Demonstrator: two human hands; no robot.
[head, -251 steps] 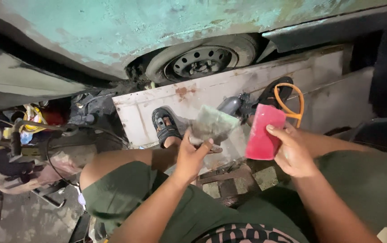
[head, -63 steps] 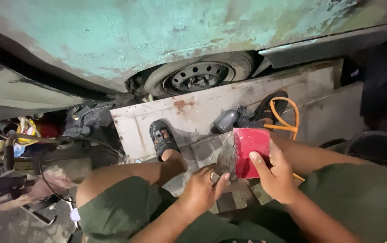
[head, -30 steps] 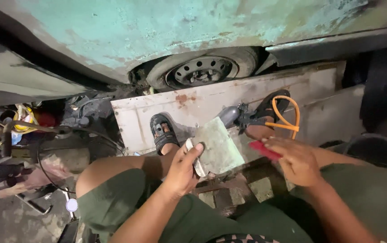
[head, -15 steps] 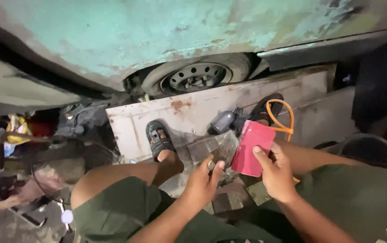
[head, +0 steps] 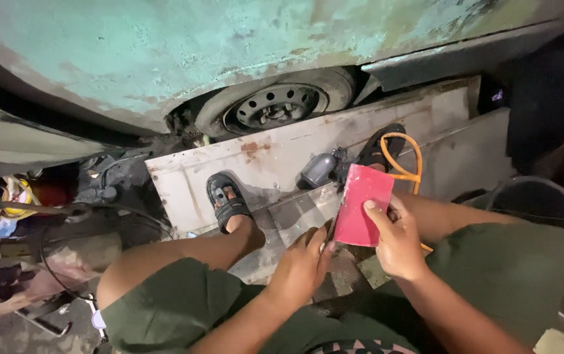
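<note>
My right hand (head: 397, 239) grips a flat red rectangular sheet (head: 361, 204) by its lower edge, holding it upright over my lap. My left hand (head: 303, 267) is just left of it, fingers curled at the sheet's lower left corner, pinching a thin dark edge there; what it grips is mostly hidden. I sit with bare knees apart in dark green shorts, my left foot in a black sandal (head: 227, 200) resting against a rusty white metal panel (head: 275, 160).
A worn teal car body (head: 216, 46) and its tyre with a steel wheel (head: 275, 108) loom ahead. A grey metal power tool (head: 318, 170) and an orange hose (head: 403, 157) lie beyond my hands. Cables and clutter lie left; a dark bucket (head: 544, 210) stands right.
Earlier my left hand held a greenish-grey sheet apart from the red one. The hands have since come together, and the red sheet now stands upright in front of it.
</note>
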